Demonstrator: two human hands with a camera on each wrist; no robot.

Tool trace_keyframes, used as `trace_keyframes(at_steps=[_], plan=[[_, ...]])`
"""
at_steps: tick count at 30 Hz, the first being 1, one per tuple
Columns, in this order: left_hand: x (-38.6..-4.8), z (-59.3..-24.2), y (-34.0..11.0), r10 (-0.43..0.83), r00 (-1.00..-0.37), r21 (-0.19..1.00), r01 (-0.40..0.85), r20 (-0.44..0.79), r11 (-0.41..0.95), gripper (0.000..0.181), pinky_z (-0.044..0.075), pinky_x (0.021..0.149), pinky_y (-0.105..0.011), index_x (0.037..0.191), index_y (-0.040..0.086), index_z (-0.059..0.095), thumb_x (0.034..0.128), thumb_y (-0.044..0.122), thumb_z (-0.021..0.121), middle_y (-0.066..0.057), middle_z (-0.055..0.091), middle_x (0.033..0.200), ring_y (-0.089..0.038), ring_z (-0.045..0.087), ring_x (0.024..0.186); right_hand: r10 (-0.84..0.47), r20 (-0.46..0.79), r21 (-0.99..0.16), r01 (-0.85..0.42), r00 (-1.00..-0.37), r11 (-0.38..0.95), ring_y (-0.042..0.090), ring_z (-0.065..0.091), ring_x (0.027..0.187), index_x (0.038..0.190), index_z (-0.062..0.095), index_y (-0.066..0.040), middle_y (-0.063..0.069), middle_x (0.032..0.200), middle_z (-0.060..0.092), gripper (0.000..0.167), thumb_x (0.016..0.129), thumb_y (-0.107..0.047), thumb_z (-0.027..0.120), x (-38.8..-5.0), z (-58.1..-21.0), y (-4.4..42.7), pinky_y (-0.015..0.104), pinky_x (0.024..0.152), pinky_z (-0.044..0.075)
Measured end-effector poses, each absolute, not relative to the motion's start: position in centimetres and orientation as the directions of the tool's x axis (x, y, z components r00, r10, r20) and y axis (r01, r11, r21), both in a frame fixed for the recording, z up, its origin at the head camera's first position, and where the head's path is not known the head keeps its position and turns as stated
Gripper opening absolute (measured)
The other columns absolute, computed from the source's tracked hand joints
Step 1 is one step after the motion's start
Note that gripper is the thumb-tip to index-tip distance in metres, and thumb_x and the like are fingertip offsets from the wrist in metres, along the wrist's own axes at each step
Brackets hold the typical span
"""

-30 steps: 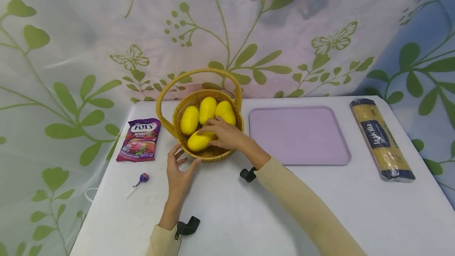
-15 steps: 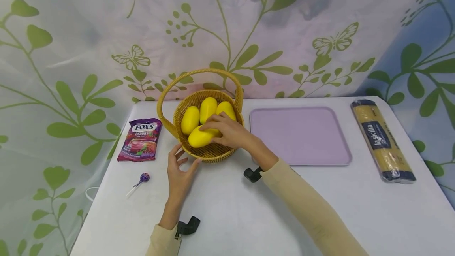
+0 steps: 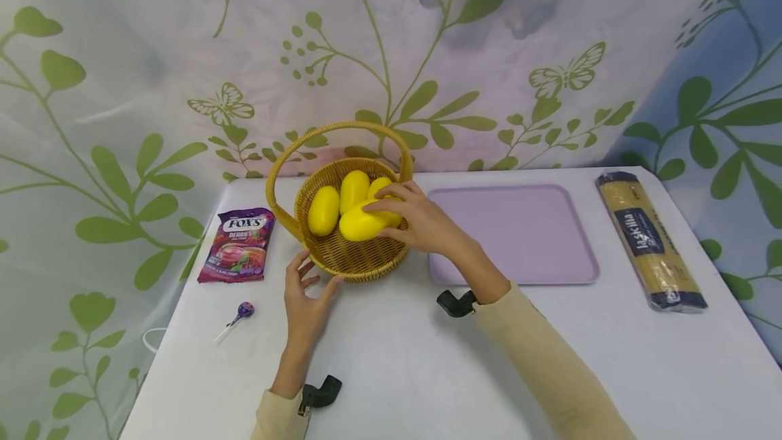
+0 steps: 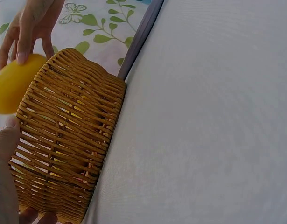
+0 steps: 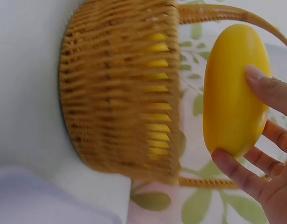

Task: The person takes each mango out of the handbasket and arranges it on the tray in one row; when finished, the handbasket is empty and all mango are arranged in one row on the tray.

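Observation:
A yellow mango (image 3: 360, 222) is pinched by my right hand (image 3: 421, 219) between thumb and fingertips. In the right wrist view the mango (image 5: 236, 91) is held above the basket's rim, clear of the wicker. The round wicker basket (image 3: 354, 260) has a tall arched handle, and several more yellow mangoes lie inside, one partly behind my right hand. At the basket's near left side my left hand (image 3: 305, 304) holds the wall, thumb at the front and fingers round the left. In the left wrist view the thumb (image 4: 8, 140) touches the woven wall near the rim.
Left of the basket lies a purple candy bag (image 3: 237, 244), with a lollipop (image 3: 243, 311) nearer me. A lilac tray (image 3: 513, 236) lies right of the basket. Farther right is a pack of spaghetti (image 3: 650, 240). A leaf-patterned curtain (image 3: 391, 53) hangs behind the white table (image 3: 397, 372).
My right hand has lifted the mango from the front of the basket, up and to the right. My left hand has stayed at the basket's side.

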State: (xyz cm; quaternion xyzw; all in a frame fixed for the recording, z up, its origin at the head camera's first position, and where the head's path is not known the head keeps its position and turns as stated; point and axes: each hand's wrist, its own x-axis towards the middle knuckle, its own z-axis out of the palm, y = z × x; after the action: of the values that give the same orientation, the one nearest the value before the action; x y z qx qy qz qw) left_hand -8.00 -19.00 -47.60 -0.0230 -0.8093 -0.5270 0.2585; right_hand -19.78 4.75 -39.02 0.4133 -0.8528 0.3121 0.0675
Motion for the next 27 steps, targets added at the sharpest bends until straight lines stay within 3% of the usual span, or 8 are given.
trace_keyframes(at_steps=[10,17,27], plan=[[-8.0,-47.5,-18.9,-0.232,-0.859,0.835,0.324,0.457,0.445,0.072,0.052,0.084,-0.052,0.136,-0.014,0.042,0.0758,-0.001,0.08,-0.031,0.049,0.135,-0.049,0.055,0.117,-0.535,0.416,-0.511,-0.676,-0.735,0.531,0.031,0.045,0.119,0.127,0.066,-0.023,0.006,0.129,0.056,0.047,0.083,-0.017,0.079,-18.3,-38.5,10.1,0.04,0.081,0.052],[-7.9,-47.5,-18.9,-0.239,-0.864,0.841,0.31,0.444,0.444,0.072,0.053,0.084,-0.049,0.136,-0.013,0.042,0.0761,-0.001,0.081,-0.03,0.049,0.136,-0.047,0.055,0.118,-0.397,0.439,-0.542,-0.59,-0.806,0.598,0.026,0.045,0.108,0.123,0.068,-0.019,0.007,0.123,0.058,0.048,0.079,-0.012,0.082,-17.8,-40.1,13.8,0.035,0.07,0.055],[-8.0,-47.9,-19.1,-0.237,-0.868,0.844,0.304,0.437,0.442,0.072,0.052,0.085,-0.048,0.137,-0.01,0.042,0.0767,0.001,0.08,-0.029,0.049,0.137,-0.045,0.055,0.119,-0.231,0.331,-0.593,-0.391,-0.915,0.704,0.035,0.045,0.101,0.121,0.069,-0.011,0.015,0.118,0.059,0.046,0.078,-0.013,0.083,-18.5,-43.8,16.2,0.047,0.081,0.045]])
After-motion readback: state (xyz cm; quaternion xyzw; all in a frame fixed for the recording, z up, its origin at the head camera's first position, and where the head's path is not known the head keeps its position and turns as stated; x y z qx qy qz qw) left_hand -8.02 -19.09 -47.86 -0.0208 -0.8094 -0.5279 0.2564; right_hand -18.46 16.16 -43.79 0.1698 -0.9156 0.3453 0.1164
